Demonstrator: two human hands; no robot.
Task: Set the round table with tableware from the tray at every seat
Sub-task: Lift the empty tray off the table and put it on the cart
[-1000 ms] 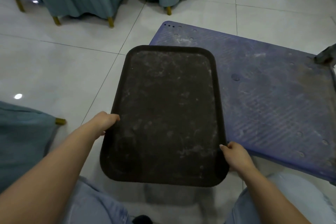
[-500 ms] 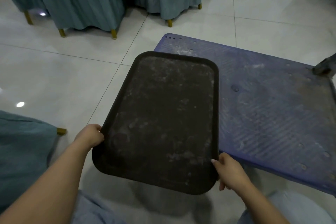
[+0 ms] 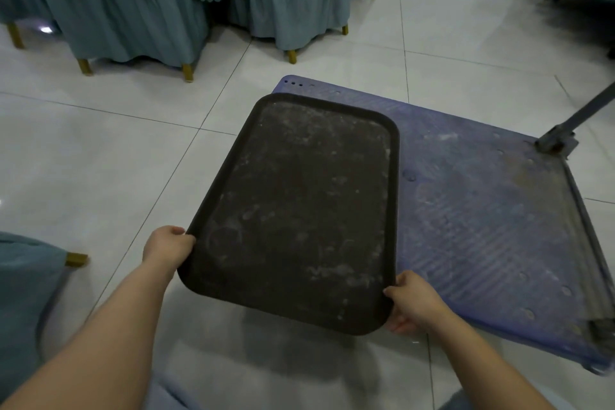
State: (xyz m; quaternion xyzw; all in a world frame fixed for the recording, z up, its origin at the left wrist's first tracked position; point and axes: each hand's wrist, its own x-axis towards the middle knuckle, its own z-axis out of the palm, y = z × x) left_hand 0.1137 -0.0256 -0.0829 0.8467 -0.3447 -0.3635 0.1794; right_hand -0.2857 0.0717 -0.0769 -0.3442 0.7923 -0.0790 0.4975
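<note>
Dark brown rectangular plastic tray (image 3: pixel 299 210), bare | left hand (image 3: pixel 168 247) grips near-left rim | right hand (image 3: pixel 412 304) grips near-right corner | far end over blue cart deck (image 3: pixel 492 226)

Taking the blue cart (image 3: pixel 482 226) as landmark: a dark tray (image 3: pixel 299 210) covers its left edge, held by the left hand (image 3: pixel 168 245) and the right hand (image 3: pixel 411 303) at the near corners. The rest of the cart deck lies bare. Its grey handle post (image 3: pixel 562 133) rises at the far right corner. Left of the cart the tiled floor (image 3: pixel 100 160) is open. Beyond it, draped chairs (image 3: pixel 133 3) form a row; another chair (image 3: pixel 23 293) stands near left.
</note>
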